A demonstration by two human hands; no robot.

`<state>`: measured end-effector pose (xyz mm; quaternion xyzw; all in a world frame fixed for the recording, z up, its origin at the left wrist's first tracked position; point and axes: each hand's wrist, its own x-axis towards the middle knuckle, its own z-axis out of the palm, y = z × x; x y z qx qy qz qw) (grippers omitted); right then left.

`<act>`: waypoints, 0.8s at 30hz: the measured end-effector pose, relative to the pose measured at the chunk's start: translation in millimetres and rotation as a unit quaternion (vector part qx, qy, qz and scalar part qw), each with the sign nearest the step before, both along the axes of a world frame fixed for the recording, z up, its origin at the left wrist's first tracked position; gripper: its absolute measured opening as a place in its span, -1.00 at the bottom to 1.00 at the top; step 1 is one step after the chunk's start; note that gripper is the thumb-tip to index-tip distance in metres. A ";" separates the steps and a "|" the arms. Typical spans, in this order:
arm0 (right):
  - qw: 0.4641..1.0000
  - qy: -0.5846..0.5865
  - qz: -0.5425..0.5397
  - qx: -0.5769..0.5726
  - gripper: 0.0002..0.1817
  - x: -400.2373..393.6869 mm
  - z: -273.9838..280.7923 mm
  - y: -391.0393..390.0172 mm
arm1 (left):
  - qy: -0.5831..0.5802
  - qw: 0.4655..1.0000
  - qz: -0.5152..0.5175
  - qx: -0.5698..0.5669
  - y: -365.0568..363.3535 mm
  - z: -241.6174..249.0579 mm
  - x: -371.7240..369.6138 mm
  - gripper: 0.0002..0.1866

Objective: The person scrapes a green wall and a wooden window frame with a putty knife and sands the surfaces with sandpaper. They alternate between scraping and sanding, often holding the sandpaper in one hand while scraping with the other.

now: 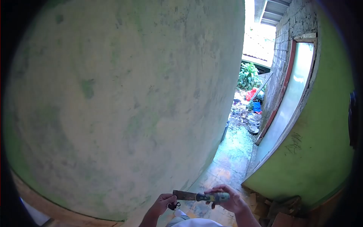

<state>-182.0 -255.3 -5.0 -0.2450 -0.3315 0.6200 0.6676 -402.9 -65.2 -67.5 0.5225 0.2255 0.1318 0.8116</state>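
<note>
Knife lies level between both hands, low in view: right hand wraps its greenish handle, left hand pinches near the rusty blade's end. Best keep fingers off the edge, I judge. Beyond, mossy wall and wet alley floor.

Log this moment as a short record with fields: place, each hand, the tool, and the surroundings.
place: narrow paved alley between a weathered grey-green wall and a bright green wall
left hand: pinches the dark flat blade end of the tool
right hand: wrapped round the handle of the tool
tool: a flat rusty blade with a greenish handle, held level between both hands
door: pale panel in a red frame, set in the right-hand wall
far end: green plant and scattered litter on the ground
</note>
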 end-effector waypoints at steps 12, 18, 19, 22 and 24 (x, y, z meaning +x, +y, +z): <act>0.919 -0.304 -0.198 0.154 -0.80 44.0 24.0 138.2 | -0.052 0.993 -0.082 0.070 73.9 4.8 65.2 -0.74; 0.944 -0.052 -0.250 0.208 -0.65 106.0 59.0 171.2 | 0.014 0.988 0.008 0.155 89.1 8.1 56.4 -0.73; 0.944 -0.032 -0.248 0.215 -0.64 112.1 70.2 176.5 | 0.020 0.988 0.017 0.153 86.7 11.0 54.4 -0.73; 0.919 -0.071 -0.208 0.327 -0.64 135.9 95.0 203.3 | 0.066 0.986 0.040 0.147 78.1 15.1 51.4 -0.70; 0.901 -0.053 -0.172 0.396 -0.64 146.4 116.6 221.3 | 0.058 0.982 0.065 0.170 70.6 9.7 48.5 -0.64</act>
